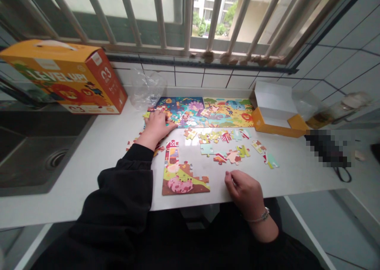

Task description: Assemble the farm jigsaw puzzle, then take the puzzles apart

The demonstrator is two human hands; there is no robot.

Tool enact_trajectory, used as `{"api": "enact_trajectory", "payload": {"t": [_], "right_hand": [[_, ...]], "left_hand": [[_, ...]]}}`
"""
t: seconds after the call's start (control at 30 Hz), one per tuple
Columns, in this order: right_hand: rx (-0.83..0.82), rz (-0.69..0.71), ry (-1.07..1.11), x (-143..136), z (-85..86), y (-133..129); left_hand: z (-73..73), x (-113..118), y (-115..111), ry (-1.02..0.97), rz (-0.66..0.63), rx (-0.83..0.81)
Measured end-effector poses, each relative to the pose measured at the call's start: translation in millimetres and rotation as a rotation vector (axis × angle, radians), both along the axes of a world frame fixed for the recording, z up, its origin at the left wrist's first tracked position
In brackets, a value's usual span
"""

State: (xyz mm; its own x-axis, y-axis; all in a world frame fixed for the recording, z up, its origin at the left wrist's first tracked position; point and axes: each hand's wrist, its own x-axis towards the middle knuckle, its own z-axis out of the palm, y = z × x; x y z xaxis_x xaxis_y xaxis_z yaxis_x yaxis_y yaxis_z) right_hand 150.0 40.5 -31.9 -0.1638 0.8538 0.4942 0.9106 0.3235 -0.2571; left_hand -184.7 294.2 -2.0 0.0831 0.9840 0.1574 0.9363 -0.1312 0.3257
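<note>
My left hand [156, 127] reaches over loose jigsaw pieces at the left end of the finished pictures, thumb spread to the right and fingers bent down; its palm side is hidden. A partly joined jigsaw puzzle [181, 184] with a pink pig and a hen lies on the counter in front of me. To its right my right hand [245, 191] rests curled in a loose fist near the front edge, with nothing showing in it. Loose jigsaw pieces [234, 156] are scattered beyond that hand. More pieces [159, 149] lie partly hidden by my left wrist.
Colourful puzzle pictures [228, 118] line the back of the counter [118, 199]. An orange puzzle box [71, 82] stands by the sink [56, 143] at left, near a clear plastic bag [147, 89]. An open orange-and-white box [274, 123] and a blurred dark object [328, 148] are at right.
</note>
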Motion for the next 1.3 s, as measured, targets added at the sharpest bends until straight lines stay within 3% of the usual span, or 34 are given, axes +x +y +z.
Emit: {"api": "enact_trajectory", "payload": {"t": [0.3, 0.47, 0.63, 0.73, 0.93, 1.13, 1.3], "right_hand": [[0.008, 0.0, 0.005, -1, 1.5, 0], [0.014, 0.0, 0.006, -1, 2.6, 1], [0.016, 0.011, 0.007, 0, 2.8, 0], [0.008, 0.011, 0.005, -1, 4.1, 0], [0.01, -0.001, -0.005, -2, 4.3, 0], [0.078, 0.042, 0.064, -6, 13.8, 1], [0.082, 0.203, 0.191, -37, 22.6, 7]], "left_hand": [[12.0, -9, -27, -0.452, -0.044, 0.017], [24.3, 5, -53, -0.737, -0.219, -0.204], [34.1, 27, -89, -0.656, -0.507, -0.48], [34.6, 39, -103, -0.591, -0.593, -0.548], [32.1, 45, -109, -0.393, -0.713, -0.362], [33.5, 44, -111, -0.521, -0.595, -0.454], [26.9, 47, -113, -0.638, -0.572, -0.529]]}}
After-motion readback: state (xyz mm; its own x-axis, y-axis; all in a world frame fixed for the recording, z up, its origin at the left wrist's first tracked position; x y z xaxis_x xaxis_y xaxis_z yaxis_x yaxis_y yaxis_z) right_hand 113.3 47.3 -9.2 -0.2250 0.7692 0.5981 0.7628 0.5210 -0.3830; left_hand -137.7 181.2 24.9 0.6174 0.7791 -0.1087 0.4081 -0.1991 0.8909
